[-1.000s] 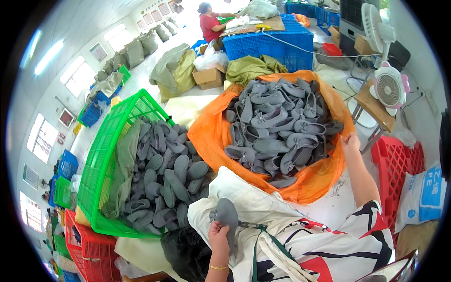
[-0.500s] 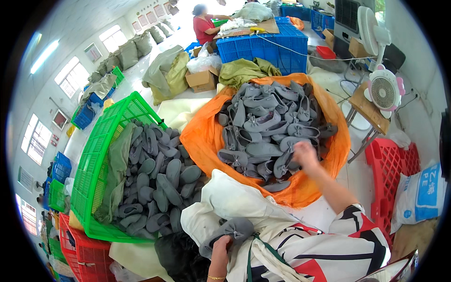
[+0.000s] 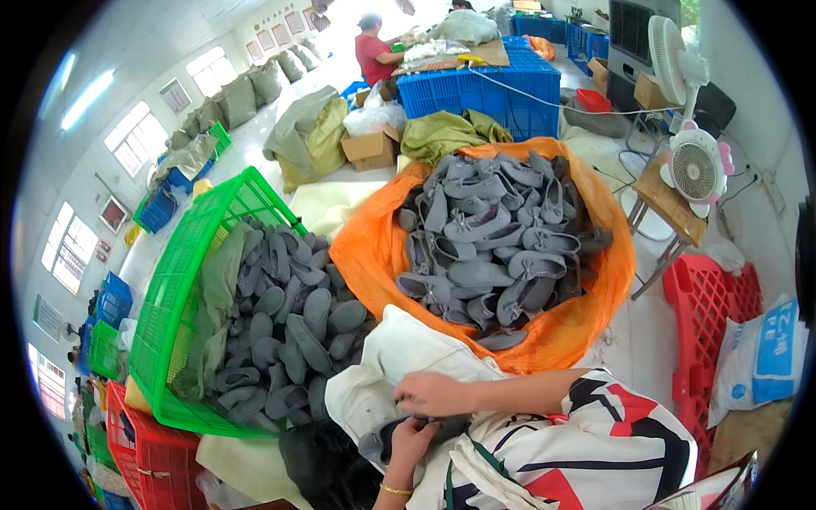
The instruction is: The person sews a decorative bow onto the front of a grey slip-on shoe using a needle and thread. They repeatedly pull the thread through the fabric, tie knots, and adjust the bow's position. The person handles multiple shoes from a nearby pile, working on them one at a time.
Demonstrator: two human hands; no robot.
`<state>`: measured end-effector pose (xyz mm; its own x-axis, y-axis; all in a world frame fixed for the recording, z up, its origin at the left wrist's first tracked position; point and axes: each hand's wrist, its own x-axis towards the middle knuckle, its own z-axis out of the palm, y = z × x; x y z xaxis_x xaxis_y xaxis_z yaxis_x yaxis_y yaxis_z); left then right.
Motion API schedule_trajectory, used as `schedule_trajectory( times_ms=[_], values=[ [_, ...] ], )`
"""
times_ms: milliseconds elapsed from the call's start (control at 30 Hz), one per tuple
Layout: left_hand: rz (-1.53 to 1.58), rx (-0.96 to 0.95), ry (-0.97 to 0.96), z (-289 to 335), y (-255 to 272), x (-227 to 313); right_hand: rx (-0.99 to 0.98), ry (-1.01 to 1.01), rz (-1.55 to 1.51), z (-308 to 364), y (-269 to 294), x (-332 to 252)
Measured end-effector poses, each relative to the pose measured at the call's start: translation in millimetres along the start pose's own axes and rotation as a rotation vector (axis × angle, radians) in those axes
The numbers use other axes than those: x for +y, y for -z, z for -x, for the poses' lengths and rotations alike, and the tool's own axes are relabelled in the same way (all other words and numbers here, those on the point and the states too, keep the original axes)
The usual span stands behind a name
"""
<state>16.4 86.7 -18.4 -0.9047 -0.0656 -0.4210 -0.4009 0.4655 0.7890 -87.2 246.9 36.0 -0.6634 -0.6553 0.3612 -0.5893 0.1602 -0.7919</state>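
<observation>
My left hand (image 3: 411,440) is closed around a grey slip-on shoe (image 3: 450,428) at my lap, above white cloth (image 3: 399,340). Just over that shoe, my right hand (image 3: 435,393) has its fingers curled together; what they hold, if anything, is hidden. Ahead of me an orange sack (image 3: 365,246) stands open, heaped with grey shoes (image 3: 478,223), some with small bows on the toe. More grey shoes (image 3: 289,340) fill a tilted green plastic crate (image 3: 161,314) to my left, lined with dull green cloth.
A red crate (image 3: 161,455) stands at the lower left, beside black material (image 3: 327,459). To the right are a small fan (image 3: 694,168) on a wooden stool, a red pallet (image 3: 701,340) and a white-and-blue bag (image 3: 756,361). Farther back, a person (image 3: 371,51) works beside blue crates (image 3: 476,89).
My right hand has come back from the shoes in the orange sack to just above the shoe in my left hand. The left hand keeps its hold at my lap.
</observation>
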Motion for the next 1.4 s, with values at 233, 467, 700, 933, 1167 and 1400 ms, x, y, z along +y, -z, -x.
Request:
schedule_trajectory(
  times_ms=[233,467,700,933,1167,1400],
  values=[
    [0.23,-0.247,0.049,-16,15,8,-0.348,0.233,-0.072,-35,-61,-42],
    [0.067,-0.492,0.304,-38,8,27,-0.554,0.525,0.067,-36,-116,-74],
    [0.217,-0.313,0.194,-31,-4,21,-0.606,0.413,0.159,-28,-54,-59],
    [0.222,-0.165,-0.245,-31,-4,20,-0.045,0.074,0.096,-19,-1,34],
    [0.446,-0.144,0.095,-8,3,22,0.639,-0.267,-0.169,-27,189,48],
    [0.501,-0.105,0.055,-10,-8,16,-0.193,-0.283,0.001,5,61,47]
  ],
)
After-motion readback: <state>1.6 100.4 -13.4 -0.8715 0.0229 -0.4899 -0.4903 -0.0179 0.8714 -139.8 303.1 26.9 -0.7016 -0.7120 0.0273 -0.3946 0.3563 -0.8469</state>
